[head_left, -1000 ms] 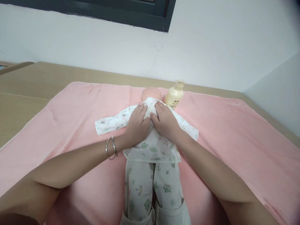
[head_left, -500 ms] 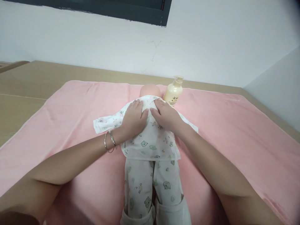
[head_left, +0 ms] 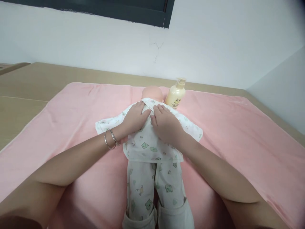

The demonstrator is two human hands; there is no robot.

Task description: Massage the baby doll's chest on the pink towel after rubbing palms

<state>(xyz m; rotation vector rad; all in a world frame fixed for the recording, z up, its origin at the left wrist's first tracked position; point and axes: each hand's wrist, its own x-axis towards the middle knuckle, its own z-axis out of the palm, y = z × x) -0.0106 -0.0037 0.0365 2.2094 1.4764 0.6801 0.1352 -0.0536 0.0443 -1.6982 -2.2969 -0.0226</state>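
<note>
A baby doll lies on a pink blanket, its bald head at the far end. It wears a white printed top and matching trousers with turned-up cuffs. My left hand rests flat on the left side of the upper chest, fingers extended. On the right side of the chest lies my right hand, its fingers also stretched out over the fabric. The two thumbs nearly meet at the middle of the top, by the overlapping neckline. Neither hand grips anything.
A cream pump bottle stands just right of the doll's head. The blanket covers much of a wooden table. Behind it rises a white wall with a dark frame at the top.
My right hand has shifted slightly toward me and to the left, uncovering more of the right shoulder and sleeve. My left hand has moved slightly to the left.
</note>
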